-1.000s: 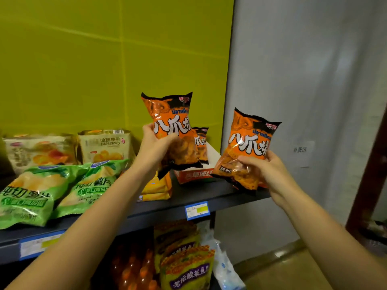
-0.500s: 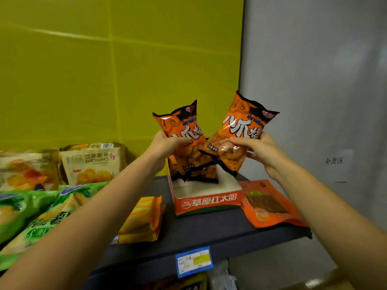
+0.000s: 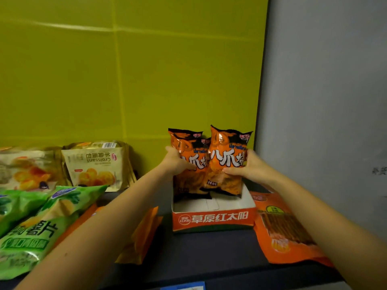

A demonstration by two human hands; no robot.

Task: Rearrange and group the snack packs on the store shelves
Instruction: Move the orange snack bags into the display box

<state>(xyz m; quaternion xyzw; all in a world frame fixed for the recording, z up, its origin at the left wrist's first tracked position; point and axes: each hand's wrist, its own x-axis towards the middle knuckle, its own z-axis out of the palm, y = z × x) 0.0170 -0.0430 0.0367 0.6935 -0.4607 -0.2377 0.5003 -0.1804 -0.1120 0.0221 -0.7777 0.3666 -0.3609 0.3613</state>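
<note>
Left hand [image 3: 177, 164] gripped left pack [image 3: 187, 185] | right hand [image 3: 250, 170] gripped right pack [image 3: 227, 160] | 2 upright, touching, in display box [image 3: 213, 219] rear

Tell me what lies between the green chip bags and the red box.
Head view: an orange-yellow pack on the shelf, partly hidden by the left forearm.

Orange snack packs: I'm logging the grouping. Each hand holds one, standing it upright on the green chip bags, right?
No. The head view shows the left hand holding the left pack and the right hand the right pack, both upright in the red-fronted box, not on the green chip bags, which lie far left.
</note>
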